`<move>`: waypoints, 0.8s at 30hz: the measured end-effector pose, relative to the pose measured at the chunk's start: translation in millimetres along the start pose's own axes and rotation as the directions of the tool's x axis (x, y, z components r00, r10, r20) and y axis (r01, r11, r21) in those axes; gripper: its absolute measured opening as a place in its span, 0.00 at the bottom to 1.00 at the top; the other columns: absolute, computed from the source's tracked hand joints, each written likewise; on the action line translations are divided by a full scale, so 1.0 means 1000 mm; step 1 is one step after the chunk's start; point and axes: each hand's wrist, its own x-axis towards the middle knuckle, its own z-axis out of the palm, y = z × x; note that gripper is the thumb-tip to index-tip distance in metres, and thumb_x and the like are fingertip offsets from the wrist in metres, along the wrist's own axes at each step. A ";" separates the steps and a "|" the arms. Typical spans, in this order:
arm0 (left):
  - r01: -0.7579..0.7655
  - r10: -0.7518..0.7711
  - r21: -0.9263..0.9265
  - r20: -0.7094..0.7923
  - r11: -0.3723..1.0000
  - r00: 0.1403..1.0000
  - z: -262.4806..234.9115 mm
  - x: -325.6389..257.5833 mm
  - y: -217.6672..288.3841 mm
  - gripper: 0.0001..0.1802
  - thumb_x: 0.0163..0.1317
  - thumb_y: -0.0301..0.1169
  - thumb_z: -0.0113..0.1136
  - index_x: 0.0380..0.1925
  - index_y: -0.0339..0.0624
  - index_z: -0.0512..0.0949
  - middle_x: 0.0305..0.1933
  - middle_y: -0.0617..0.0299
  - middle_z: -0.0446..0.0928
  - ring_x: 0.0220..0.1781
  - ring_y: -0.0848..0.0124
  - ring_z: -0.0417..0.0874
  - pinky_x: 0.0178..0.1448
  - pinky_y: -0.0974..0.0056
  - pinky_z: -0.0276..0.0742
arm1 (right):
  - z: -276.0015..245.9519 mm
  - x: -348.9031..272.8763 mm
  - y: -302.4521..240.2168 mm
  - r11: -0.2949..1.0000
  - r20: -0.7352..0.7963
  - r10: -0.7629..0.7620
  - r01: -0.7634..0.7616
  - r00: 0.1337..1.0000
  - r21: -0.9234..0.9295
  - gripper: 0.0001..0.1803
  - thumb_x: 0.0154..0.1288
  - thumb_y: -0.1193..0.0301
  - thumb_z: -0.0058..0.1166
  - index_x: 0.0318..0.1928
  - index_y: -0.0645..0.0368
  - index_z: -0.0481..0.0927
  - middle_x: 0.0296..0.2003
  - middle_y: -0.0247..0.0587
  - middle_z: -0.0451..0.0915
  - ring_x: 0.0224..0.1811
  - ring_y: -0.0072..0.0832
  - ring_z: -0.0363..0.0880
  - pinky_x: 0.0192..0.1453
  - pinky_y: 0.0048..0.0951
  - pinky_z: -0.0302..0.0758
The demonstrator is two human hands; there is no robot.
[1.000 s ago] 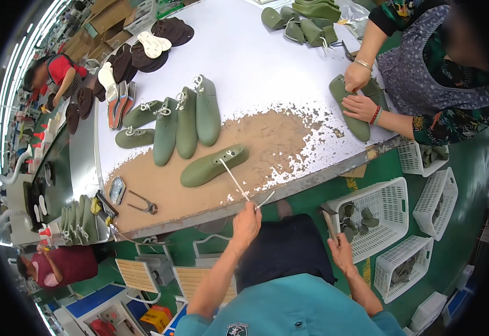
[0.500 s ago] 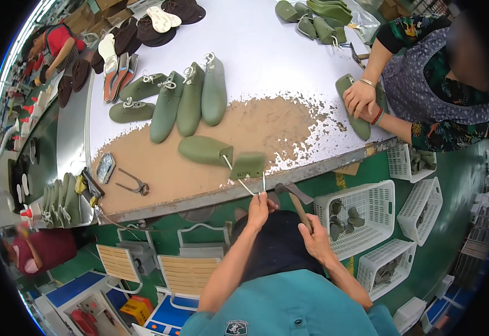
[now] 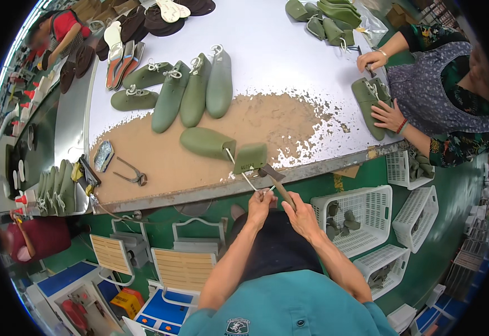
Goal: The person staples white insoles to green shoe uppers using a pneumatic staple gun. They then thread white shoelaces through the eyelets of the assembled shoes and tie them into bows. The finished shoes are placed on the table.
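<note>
The green shoe last (image 3: 217, 144) lies on its side on the worn brown patch of the table (image 3: 267, 50), just beyond my hands, its cut heel piece (image 3: 250, 158) hinged open and sitting right at the table's near edge. A thin metal rod (image 3: 239, 167) runs from the gap between the two parts down toward my left hand (image 3: 260, 206), whose fingers are pressed together around the rod's lower end. My right hand (image 3: 302, 215), just beside the left, is clenched on the wooden handle of a hammer (image 3: 273, 179); its dark head sits up against the lower edge of the heel piece.

Farther out from my grip, beyond the last, four more green lasts (image 3: 191, 89) lie side by side with white cords looped at their tops. Off to my left on the brown patch lie a pair of pincers (image 3: 130, 175) and a small flat metal piece (image 3: 103, 155). Well to my right, another person's hands (image 3: 389, 115) rest on a green last (image 3: 369, 101) at the table's far corner. Below and to the right of my right hand, white plastic baskets (image 3: 362, 221) stand on the green floor, some with grey parts inside. To the lower left of my hands stand chairs with slatted backs (image 3: 183, 269).
</note>
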 end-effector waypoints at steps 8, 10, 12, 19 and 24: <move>-0.104 0.141 0.260 -0.127 0.960 0.982 0.008 -0.004 0.000 0.17 0.79 0.37 0.58 0.48 0.29 0.80 0.35 0.52 0.89 0.36 0.66 0.90 0.45 0.62 0.86 | -0.015 -0.021 0.006 0.996 -0.082 0.028 -0.021 0.996 0.086 0.20 0.77 0.65 0.59 0.63 0.58 0.77 0.30 0.53 0.84 0.31 0.44 0.87 0.37 0.39 0.79; -0.119 0.183 0.381 -0.137 0.917 0.973 0.013 -0.012 0.009 0.18 0.80 0.39 0.56 0.44 0.30 0.80 0.32 0.52 0.88 0.34 0.64 0.90 0.44 0.61 0.85 | -0.022 -0.031 0.004 0.993 -0.093 0.084 -0.075 0.992 0.097 0.21 0.77 0.65 0.60 0.63 0.60 0.76 0.30 0.52 0.83 0.30 0.39 0.85 0.37 0.37 0.78; -0.122 0.215 0.493 -0.136 0.862 0.967 0.023 -0.021 0.024 0.20 0.81 0.41 0.53 0.41 0.31 0.81 0.29 0.52 0.88 0.33 0.63 0.90 0.43 0.59 0.85 | -0.025 -0.039 0.009 0.989 -0.115 0.121 -0.110 0.986 0.101 0.21 0.77 0.64 0.59 0.63 0.61 0.76 0.30 0.51 0.83 0.29 0.38 0.84 0.37 0.36 0.78; -0.141 0.224 0.547 -0.087 0.825 0.971 0.017 -0.011 0.011 0.24 0.82 0.46 0.47 0.39 0.33 0.79 0.25 0.54 0.85 0.30 0.61 0.89 0.39 0.57 0.82 | -0.020 -0.037 0.014 0.997 -0.131 0.053 -0.044 0.990 0.068 0.20 0.78 0.65 0.59 0.62 0.62 0.76 0.29 0.51 0.83 0.29 0.39 0.84 0.37 0.37 0.79; 0.037 -0.008 0.293 -0.098 0.955 0.995 0.016 -0.006 0.009 0.23 0.83 0.46 0.47 0.43 0.33 0.77 0.22 0.61 0.75 0.29 0.66 0.88 0.36 0.63 0.83 | -0.019 -0.030 0.003 0.999 -0.168 -0.009 0.017 0.986 0.051 0.18 0.77 0.66 0.59 0.60 0.61 0.76 0.28 0.52 0.84 0.29 0.46 0.87 0.35 0.40 0.80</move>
